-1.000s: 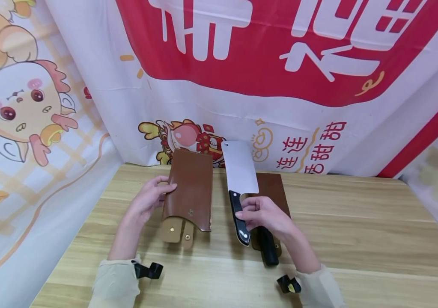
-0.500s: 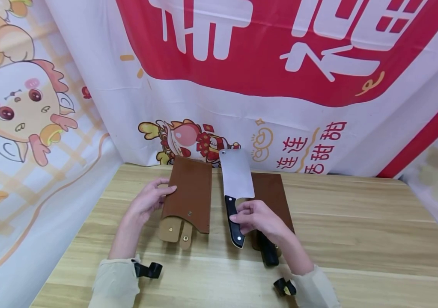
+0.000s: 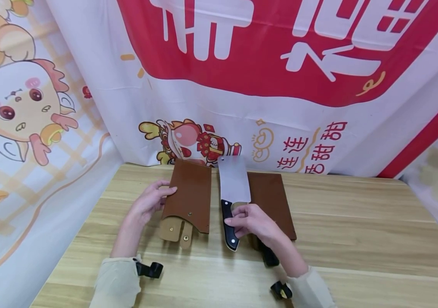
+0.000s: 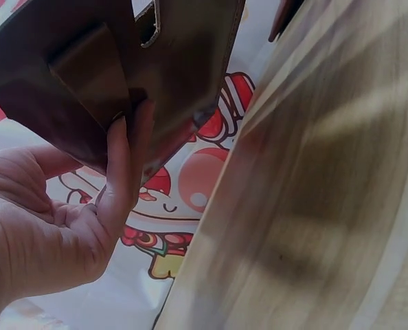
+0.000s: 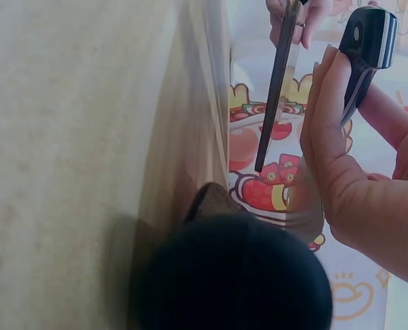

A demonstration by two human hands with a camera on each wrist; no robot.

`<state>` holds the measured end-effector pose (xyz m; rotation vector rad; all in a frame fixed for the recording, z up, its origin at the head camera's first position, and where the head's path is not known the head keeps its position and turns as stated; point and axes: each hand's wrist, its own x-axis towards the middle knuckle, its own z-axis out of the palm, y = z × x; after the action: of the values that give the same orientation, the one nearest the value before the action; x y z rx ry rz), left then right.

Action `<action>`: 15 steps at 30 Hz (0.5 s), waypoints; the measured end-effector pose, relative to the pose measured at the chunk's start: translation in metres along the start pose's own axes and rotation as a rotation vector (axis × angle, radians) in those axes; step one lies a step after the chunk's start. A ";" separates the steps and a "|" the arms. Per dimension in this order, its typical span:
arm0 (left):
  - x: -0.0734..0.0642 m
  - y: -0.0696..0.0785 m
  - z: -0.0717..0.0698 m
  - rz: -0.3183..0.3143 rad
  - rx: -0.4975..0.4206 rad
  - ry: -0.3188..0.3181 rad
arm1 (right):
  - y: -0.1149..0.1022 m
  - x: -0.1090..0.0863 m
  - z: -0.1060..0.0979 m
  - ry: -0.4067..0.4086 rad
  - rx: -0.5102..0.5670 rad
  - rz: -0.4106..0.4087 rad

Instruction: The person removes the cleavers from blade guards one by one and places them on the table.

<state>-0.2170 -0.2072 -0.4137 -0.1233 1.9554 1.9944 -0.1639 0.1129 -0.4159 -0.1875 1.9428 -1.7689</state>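
Observation:
In the head view my left hand (image 3: 150,200) pinches the left edge of a brown leather knife sheath (image 3: 189,192), thumb on its front. Two tan snap straps (image 3: 171,229) hang below the sheath. The left wrist view shows fingers behind the sheath (image 4: 183,82), by a leather loop on its back. My right hand (image 3: 253,220) grips the black riveted handle (image 3: 226,224) of a cleaver, its bare blade (image 3: 235,179) pointing away from me. Blade and held sheath are apart, side by side, both raised above the table.
Another brown sheath (image 3: 270,196) lies on the wooden table (image 3: 357,231) under and right of my right hand. A black handle (image 3: 269,255) sticks out of its near end. A printed cloth (image 3: 211,98) hangs behind the table's back edge.
The cleaver has moved left and down, nearer the held sheath, with my right hand. The held sheath has dropped slightly and tilted flatter. More of the second sheath shows.

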 end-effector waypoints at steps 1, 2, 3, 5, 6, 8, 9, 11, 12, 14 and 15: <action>0.001 -0.001 0.000 -0.001 -0.002 0.002 | 0.001 0.000 0.001 -0.001 0.003 -0.001; 0.001 -0.001 0.000 -0.002 -0.003 0.004 | 0.002 0.001 0.002 -0.003 0.008 0.000; 0.002 -0.002 0.000 -0.003 -0.003 0.005 | 0.002 0.001 0.003 -0.005 0.011 0.000; 0.003 -0.003 -0.001 -0.003 -0.006 0.004 | 0.004 0.001 0.004 -0.011 0.015 -0.001; 0.003 -0.003 -0.001 -0.003 -0.007 0.004 | 0.005 0.002 0.005 -0.013 0.015 -0.001; 0.003 -0.003 -0.001 -0.003 -0.012 0.003 | 0.006 0.002 0.007 -0.016 0.013 -0.001; 0.003 -0.004 -0.001 -0.003 -0.014 0.002 | 0.006 0.003 0.008 -0.018 0.011 -0.001; 0.003 -0.004 -0.001 -0.005 -0.017 0.003 | 0.007 0.003 0.009 -0.020 0.011 0.003; 0.003 -0.004 -0.001 -0.007 -0.017 0.004 | 0.007 0.003 0.010 -0.019 0.011 0.005; 0.004 -0.005 -0.002 -0.013 -0.014 0.013 | 0.008 0.004 0.011 -0.017 0.017 0.014; 0.005 -0.006 -0.002 -0.016 -0.011 0.019 | 0.009 0.004 0.011 -0.016 0.023 0.019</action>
<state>-0.2202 -0.2087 -0.4214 -0.1608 1.9495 2.0006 -0.1601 0.1023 -0.4256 -0.1745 1.9065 -1.7714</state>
